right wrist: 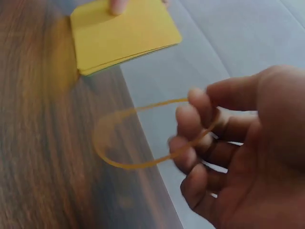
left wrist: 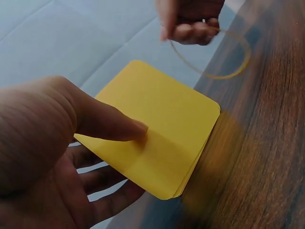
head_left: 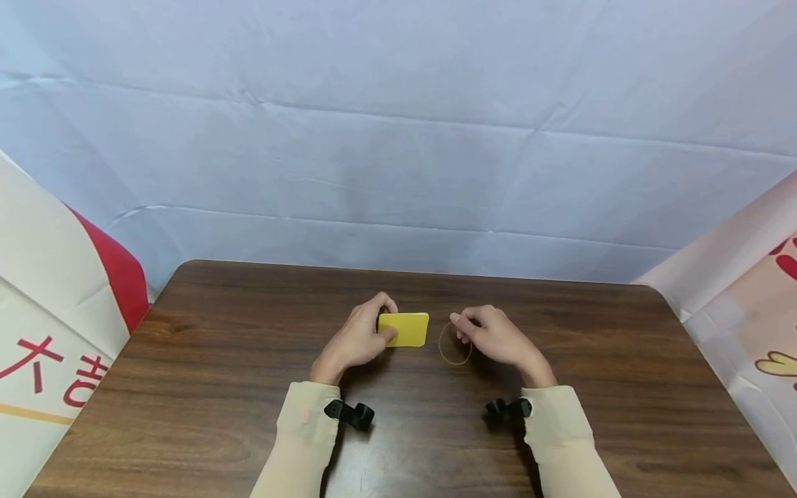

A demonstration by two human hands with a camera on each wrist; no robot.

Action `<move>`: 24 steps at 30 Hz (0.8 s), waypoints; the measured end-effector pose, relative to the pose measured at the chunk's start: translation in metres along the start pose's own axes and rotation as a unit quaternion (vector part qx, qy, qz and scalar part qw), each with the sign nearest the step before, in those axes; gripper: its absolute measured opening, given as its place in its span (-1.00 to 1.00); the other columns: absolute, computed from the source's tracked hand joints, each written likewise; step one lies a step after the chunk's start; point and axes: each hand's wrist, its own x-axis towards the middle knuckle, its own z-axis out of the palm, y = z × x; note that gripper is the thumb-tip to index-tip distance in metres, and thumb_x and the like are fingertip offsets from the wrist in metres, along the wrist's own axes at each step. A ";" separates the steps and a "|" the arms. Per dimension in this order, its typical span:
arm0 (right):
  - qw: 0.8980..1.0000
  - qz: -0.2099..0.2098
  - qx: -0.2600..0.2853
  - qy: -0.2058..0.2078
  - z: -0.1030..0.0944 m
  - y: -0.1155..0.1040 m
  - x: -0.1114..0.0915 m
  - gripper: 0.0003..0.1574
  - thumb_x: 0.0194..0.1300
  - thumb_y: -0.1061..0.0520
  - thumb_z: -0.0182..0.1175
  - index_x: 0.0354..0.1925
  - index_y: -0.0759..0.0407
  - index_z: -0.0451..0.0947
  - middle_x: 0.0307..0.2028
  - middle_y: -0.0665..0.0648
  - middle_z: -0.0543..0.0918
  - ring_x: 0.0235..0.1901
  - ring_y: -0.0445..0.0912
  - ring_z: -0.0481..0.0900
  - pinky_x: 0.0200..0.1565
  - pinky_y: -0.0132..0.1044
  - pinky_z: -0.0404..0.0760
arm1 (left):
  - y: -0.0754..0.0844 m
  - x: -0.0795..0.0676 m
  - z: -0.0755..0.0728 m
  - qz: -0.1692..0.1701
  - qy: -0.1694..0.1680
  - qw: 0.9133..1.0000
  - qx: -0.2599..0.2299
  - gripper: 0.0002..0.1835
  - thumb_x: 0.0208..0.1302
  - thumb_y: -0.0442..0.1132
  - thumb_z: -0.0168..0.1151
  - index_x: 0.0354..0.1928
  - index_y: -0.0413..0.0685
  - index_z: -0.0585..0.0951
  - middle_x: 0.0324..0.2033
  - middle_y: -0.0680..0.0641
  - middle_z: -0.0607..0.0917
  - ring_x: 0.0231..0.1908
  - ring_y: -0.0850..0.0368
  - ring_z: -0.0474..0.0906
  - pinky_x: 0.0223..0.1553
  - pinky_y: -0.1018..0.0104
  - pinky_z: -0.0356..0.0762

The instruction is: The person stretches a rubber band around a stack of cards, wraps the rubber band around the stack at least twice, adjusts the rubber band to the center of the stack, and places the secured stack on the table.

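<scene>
A thin stack of yellow cards [head_left: 407, 329] with rounded corners is held by my left hand [head_left: 359, 337]. In the left wrist view the thumb presses on the top face of the cards [left wrist: 162, 114] while the fingers lie beneath. To the right, my right hand [head_left: 498, 337] pinches a thin tan rubber band [head_left: 443, 353] between thumb and fingertips. The band [right wrist: 126, 166] hangs as a loose, unstretched loop in the right wrist view, apart from the cards. Part of it passes behind the fingertips.
Both hands are above a dark brown wooden table [head_left: 218, 387]. Pale cloth [head_left: 398, 166] hangs behind its far edge. Printed cloth [head_left: 56, 332] stands at the left, with more printed cloth [head_left: 753, 332] at the right. Each wrist wears a black camera strap [head_left: 349, 413].
</scene>
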 end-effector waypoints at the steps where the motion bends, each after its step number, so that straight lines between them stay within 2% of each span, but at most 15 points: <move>1: 1.000 -0.004 0.028 0.006 -0.001 0.000 0.000 -0.49 0.44 -0.10 -0.07 -0.46 0.20 0.54 -0.52 0.13 0.55 -0.58 -0.08 0.39 -0.43 -0.22 0.43 | 0.000 0.000 0.000 -0.001 -0.003 1.000 0.005 -0.74 0.14 -0.45 0.19 -0.19 0.00 0.43 -0.33 0.00 0.52 -0.38 0.11 0.44 -0.36 0.30 0.44; 4: 0.992 -0.008 0.122 0.028 -0.004 -0.001 0.002 -0.54 0.44 -0.03 -0.04 -0.33 0.33 0.55 -0.36 0.25 0.59 -0.39 -0.02 0.53 -0.27 -0.14 0.51 | -0.001 -0.001 0.000 -0.011 -0.017 1.000 0.024 -0.76 0.17 -0.41 0.22 -0.17 0.01 0.46 -0.33 0.02 0.54 -0.38 0.13 0.44 -0.35 0.30 0.44; 6: 0.982 -0.010 0.182 0.041 -0.006 -0.003 0.002 -0.58 0.44 0.04 -0.03 -0.23 0.40 0.53 -0.28 0.32 0.59 -0.27 0.07 0.56 -0.17 -0.09 0.51 | -0.001 -0.001 0.000 -0.014 -0.027 0.999 0.040 -0.76 0.17 -0.39 0.23 -0.15 0.00 0.47 -0.32 0.02 0.55 -0.37 0.13 0.44 -0.33 0.28 0.44; 9: 0.966 -0.021 0.250 0.064 -0.010 -0.007 0.001 -0.69 0.42 0.18 -0.07 -0.14 0.41 0.50 -0.27 0.31 0.59 -0.21 0.11 0.54 -0.16 -0.10 0.47 | -0.002 -0.001 0.000 -0.025 -0.039 0.997 0.061 -0.76 0.18 -0.38 0.23 -0.14 0.00 0.48 -0.33 0.02 0.56 -0.37 0.13 0.44 -0.32 0.26 0.43; 12: 0.941 -0.055 0.325 0.081 -0.014 -0.009 -0.001 -0.68 0.32 0.36 -0.17 -0.11 0.47 0.48 -0.29 0.24 0.60 -0.22 0.08 0.54 -0.19 -0.16 0.44 | -0.002 -0.002 0.001 -0.032 -0.046 0.996 0.074 -0.77 0.18 -0.37 0.23 -0.14 0.01 0.48 -0.34 0.03 0.55 -0.37 0.13 0.44 -0.31 0.24 0.42; 14: 0.918 -0.088 0.378 0.083 -0.016 -0.010 -0.001 -0.64 0.28 0.43 -0.23 -0.10 0.52 0.47 -0.29 0.20 0.60 -0.23 0.03 0.53 -0.23 -0.22 0.42 | -0.002 -0.002 0.001 -0.036 -0.047 0.995 0.078 -0.77 0.18 -0.36 0.23 -0.14 0.02 0.48 -0.35 0.04 0.54 -0.37 0.13 0.44 -0.30 0.24 0.42; 17: 0.882 -0.142 0.442 0.084 -0.017 -0.011 -0.003 -0.63 0.37 0.43 -0.25 -0.04 0.53 0.46 -0.30 0.17 0.61 -0.27 0.00 0.54 -0.28 -0.27 0.43 | -0.002 -0.003 0.001 -0.034 -0.050 0.995 0.080 -0.77 0.19 -0.36 0.23 -0.14 0.02 0.48 -0.34 0.04 0.54 -0.36 0.13 0.44 -0.29 0.23 0.42; 19: 0.865 -0.169 0.463 0.093 -0.018 -0.012 -0.004 -0.65 0.41 0.38 -0.18 0.03 0.49 0.46 -0.32 0.16 0.62 -0.31 -0.03 0.55 -0.31 -0.32 0.46 | -0.003 -0.003 0.002 -0.032 -0.050 0.995 0.081 -0.78 0.20 -0.36 0.22 -0.14 0.02 0.48 -0.34 0.05 0.55 -0.36 0.12 0.44 -0.29 0.23 0.41; 21: 0.856 -0.183 0.470 0.114 -0.017 -0.013 -0.005 -0.65 0.41 0.34 -0.09 0.08 0.43 0.46 -0.37 0.14 0.63 -0.38 -0.06 0.55 -0.37 -0.37 0.48 | -0.003 -0.004 0.002 -0.031 -0.050 0.995 0.083 -0.78 0.20 -0.35 0.22 -0.14 0.02 0.48 -0.34 0.05 0.54 -0.35 0.11 0.43 -0.28 0.21 0.41; 24: 0.857 -0.185 0.456 0.154 -0.017 -0.014 -0.005 -0.64 0.35 0.35 0.03 0.09 0.37 0.49 -0.48 0.09 0.61 -0.52 -0.15 0.51 -0.49 -0.44 0.46 | -0.003 -0.004 0.002 -0.034 -0.052 0.994 0.084 -0.77 0.21 -0.34 0.23 -0.12 0.03 0.48 -0.33 0.05 0.54 -0.34 0.11 0.41 -0.27 0.20 0.40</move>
